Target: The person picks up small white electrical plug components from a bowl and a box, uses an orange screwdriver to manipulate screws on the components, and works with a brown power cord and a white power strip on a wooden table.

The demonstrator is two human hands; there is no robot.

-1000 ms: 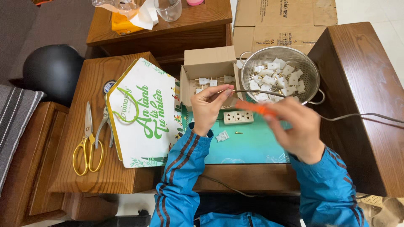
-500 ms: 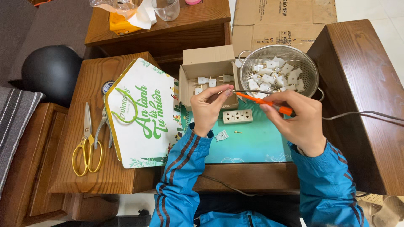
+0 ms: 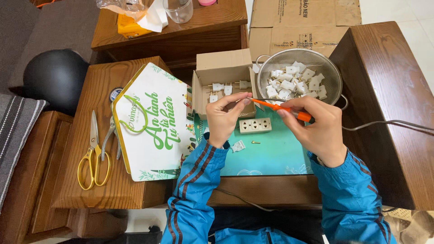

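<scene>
The left hand [image 3: 224, 118] has its fingers pinched shut on a small part at the cardboard box's [image 3: 221, 81] six o'clock, steadying it for the orange screwdriver [image 3: 282, 108] gripped in the right hand's [image 3: 316, 129] closed fingers

Orange-handled screwdriver [image 3: 284, 109] and a small part held above the teal mat.
The screwdriver lay nearly level, its metal tip pointing left at the part, which was mostly hidden by fingers.

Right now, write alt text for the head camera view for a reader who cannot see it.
A person in blue sleeves holds an orange screwdriver in the right hand, its tip meeting a small part pinched in the left hand. Below lies a white socket strip on a teal mat; behind are a cardboard box and a metal strainer of white plugs.
</scene>
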